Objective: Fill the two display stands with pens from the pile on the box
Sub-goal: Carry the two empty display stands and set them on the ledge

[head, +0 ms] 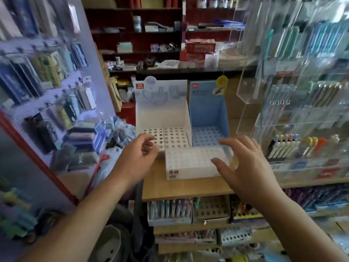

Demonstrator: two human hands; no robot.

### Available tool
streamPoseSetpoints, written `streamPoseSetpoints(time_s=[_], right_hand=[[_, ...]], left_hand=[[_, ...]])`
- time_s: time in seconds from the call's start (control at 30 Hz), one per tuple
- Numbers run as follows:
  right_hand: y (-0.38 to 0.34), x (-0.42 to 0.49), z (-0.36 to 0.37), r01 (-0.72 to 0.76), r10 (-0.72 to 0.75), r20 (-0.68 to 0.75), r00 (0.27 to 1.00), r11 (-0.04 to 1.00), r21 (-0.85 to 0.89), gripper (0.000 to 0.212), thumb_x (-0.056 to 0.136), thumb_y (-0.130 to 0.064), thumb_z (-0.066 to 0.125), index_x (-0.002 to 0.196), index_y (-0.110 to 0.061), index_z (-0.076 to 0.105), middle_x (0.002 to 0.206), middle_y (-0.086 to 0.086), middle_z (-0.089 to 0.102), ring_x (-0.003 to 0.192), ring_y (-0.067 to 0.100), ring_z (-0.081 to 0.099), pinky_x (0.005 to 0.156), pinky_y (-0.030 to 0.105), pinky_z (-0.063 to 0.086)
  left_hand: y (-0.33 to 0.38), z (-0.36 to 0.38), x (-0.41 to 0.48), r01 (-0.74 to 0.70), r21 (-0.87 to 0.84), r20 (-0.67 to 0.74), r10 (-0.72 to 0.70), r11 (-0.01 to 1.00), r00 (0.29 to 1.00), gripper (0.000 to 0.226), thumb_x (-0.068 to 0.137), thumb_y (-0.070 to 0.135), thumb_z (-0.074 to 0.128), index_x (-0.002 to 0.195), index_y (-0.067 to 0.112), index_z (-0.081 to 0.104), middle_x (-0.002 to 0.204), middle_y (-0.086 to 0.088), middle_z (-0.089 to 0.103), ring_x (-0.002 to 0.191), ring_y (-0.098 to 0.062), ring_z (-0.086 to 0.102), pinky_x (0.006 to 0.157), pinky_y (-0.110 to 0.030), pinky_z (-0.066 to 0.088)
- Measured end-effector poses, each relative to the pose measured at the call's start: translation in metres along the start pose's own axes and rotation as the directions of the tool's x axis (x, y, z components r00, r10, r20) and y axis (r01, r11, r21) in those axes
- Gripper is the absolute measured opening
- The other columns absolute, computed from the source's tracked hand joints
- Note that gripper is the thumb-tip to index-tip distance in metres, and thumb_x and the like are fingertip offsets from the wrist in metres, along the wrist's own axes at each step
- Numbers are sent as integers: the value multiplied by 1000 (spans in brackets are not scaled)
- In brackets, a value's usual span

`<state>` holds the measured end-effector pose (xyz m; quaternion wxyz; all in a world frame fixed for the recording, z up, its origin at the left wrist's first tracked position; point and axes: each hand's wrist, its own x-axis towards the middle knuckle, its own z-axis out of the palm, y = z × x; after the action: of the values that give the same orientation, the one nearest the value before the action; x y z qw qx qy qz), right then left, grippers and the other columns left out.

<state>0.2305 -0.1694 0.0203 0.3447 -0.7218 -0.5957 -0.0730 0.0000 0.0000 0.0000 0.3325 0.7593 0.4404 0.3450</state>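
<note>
Reads 本味 in black at the lower left of the front face of a white perforated box point(190, 163); the smaller line beneath is too blurred to make out. On the header card of the white display stand point(162, 112), a red square logo with white lettering, seemingly LANTU, though soft. On the header of the blue display stand point(207, 114), a similar red square, illegible, plus blurred blue characters and a round yellow tag point(222, 80) at the top right corner.

Side by side and touching, white display stand on the left, blue display stand on the right, both upright with tall backs and a floor grid of round holes, the holes showing open. Just in front, across the seam between them, the perforated box, lying flat, its top dotted with similar holes.

Left hand point(137, 157) over the front left corner of the white stand's grid, fingers loosely curled, thumb apart, holding nothing. Right hand point(245, 167) at the right end of the perforated box, fingers straight and spread, thumb low near its front right corner; cannot tell whether touching or just above.

All resting on a light wooden shelf point(188, 189). Below, further shelves with cartons of pens point(168, 210). To the left, a lilac pegboard point(37, 76) hung with packaged stationery. To the right, clear acrylic racks point(302, 95) stocked with pens. Behind, dark red shelving point(141, 35) crowded with boxes, among them red cartons point(200, 47).
</note>
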Motion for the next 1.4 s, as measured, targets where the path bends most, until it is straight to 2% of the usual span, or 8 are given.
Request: streamPoseSetpoints(time_s=[0.13,0.3,0.53,0.73,0.83,0.93,1.23,1.4], right_hand=[[1,8,4,13,-6,123,992,998,-59,36,88,-37,76,121,-26,68,103,-14,63,103,12,57,86,28,42],[-1,4,7,20,-19,75,997,1000,-15,8,89,-26,77,92,-31,71,87,-24,56,81,-1,52,75,26,40],[-33,-38,-14,-103,104,-22,994,994,38,8,87,-24,71,83,-30,66,80,-21,59,80,5,58,70,25,47],[-58,-81,-21,-260,254,-147,956,965,-21,21,80,-13,82,77,-26,66,71,-20,57,72,4,55,64,10,39],[-73,-100,-22,-336,317,-267,910,942,-27,25,77,-10,84,73,-24,64,70,-17,55,67,-1,52,62,5,35],[-83,-117,-20,-387,359,-341,869,922,-14,25,79,-14,81,71,-27,61,77,-16,56,65,4,51,61,10,36],[-102,-144,-15,-502,432,-414,801,862,-72,28,84,-15,76,74,-30,55,85,-14,56,70,7,53,62,11,37],[-105,-152,-13,-526,431,-448,783,843,-109,20,87,-20,73,76,-26,57,73,-11,54,71,12,53,61,19,40]], left_hand=[[9,1,8,30,-20,43,-29,999,999,23,100,31,62,122,26,60,107,15,65,97,-1,64,91,-32,55],[1,3,21,45,-83,128,-34,996,991,33,91,53,61,120,36,61,111,16,67,104,-8,68,93,-45,58],[5,19,45,-78,-70,126,86,994,988,13,101,30,59,113,28,63,99,10,67,93,-12,67,88,-41,57],[22,49,68,-176,48,215,162,983,963,26,101,35,57,119,18,64,98,7,65,93,-18,64,79,-31,48],[29,64,79,-177,99,217,152,979,964,44,99,47,57,131,17,58,104,0,72,99,-24,67,87,-38,53],[33,76,86,-198,203,193,159,959,968,57,97,54,58,138,15,53,116,-7,71,109,-32,67,89,-44,54],[38,92,97,-234,334,175,184,913,967,40,96,45,62,118,12,63,114,-13,70,106,-37,65,75,-38,45],[29,80,85,-328,334,164,288,884,943,26,95,30,57,104,8,67,95,-14,69,87,-39,65,66,-37,44]])
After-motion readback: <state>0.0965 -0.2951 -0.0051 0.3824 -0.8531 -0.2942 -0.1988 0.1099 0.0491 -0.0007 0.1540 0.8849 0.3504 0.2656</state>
